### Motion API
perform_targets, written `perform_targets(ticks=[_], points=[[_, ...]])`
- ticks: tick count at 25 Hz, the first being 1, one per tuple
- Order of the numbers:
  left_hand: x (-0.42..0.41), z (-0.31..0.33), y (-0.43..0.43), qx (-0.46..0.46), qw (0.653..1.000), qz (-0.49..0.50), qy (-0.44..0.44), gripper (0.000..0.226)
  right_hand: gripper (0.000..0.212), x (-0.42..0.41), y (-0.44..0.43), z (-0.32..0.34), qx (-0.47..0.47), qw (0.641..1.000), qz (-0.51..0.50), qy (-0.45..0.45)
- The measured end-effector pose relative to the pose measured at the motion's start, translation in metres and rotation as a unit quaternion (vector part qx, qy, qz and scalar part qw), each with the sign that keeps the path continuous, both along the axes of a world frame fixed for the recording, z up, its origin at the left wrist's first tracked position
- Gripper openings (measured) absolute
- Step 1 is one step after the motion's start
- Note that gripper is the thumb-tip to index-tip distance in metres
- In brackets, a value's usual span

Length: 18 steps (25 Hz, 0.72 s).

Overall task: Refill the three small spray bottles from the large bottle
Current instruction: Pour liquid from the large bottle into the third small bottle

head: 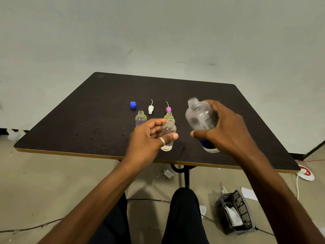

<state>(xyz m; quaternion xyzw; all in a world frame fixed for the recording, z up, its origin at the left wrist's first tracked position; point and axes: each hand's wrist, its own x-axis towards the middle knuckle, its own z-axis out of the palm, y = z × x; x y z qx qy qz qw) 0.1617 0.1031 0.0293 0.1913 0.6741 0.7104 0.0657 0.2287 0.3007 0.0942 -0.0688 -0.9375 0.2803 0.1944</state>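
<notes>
At the left of the group on the dark surface (70, 124), a blue cap (133, 104) lies loose, with an uncapped small bottle (140, 118) standing just in front of it. Next to the right, a white spray top (150, 108) lies with its dip tube pointing away, then a pink spray top (168, 108) behind a second open small bottle (169, 115). The left hand (149, 138) is curled around the third small bottle (168, 136), thumb across its front, holding it open-necked and nearly upright just in front of the second one; whether its base rests on the surface I cannot tell. Well right of that, the right hand (226, 129) is wrapped around the large bottle (200, 118), which has no cap and leans with its mouth toward the upper left, close to the small bottle's neck but not over it.

The risk, as I judge it, is spillage: the large mouth is much wider than the small neck, so a quick tip would send liquid down the outside and over the fingers. The held bottle could also knock over the one standing just behind it.

The surface is a dark tabletop with a pale edge and faint smudges. Behind it is a plain light wall; on the floor at lower right sit a black mesh basket (235, 212) and trailing cables
</notes>
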Motion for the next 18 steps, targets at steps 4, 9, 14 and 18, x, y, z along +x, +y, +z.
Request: perform_targets(ticks=[4,9,14,18], points=[[-0.007,-0.004,0.026,0.006,1.0,0.009,-0.002,0.041,0.076,-0.004,0.033,-0.006,-0.104,0.993,-0.055,0.021],[-0.02,-0.012,0.073,-0.006,0.999,0.03,0.021,0.036,0.079,-0.012,0.06,-0.025,-0.161,0.978,-0.106,0.074],[-0.035,-0.027,0.12,-0.022,0.997,0.064,0.043,0.041,0.079,-0.019,0.073,-0.056,-0.173,0.971,-0.145,0.082],[-0.052,-0.039,0.134,-0.037,0.995,0.087,0.038,0.039,0.081,-0.026,0.083,-0.075,-0.169,0.97,-0.157,0.08]])
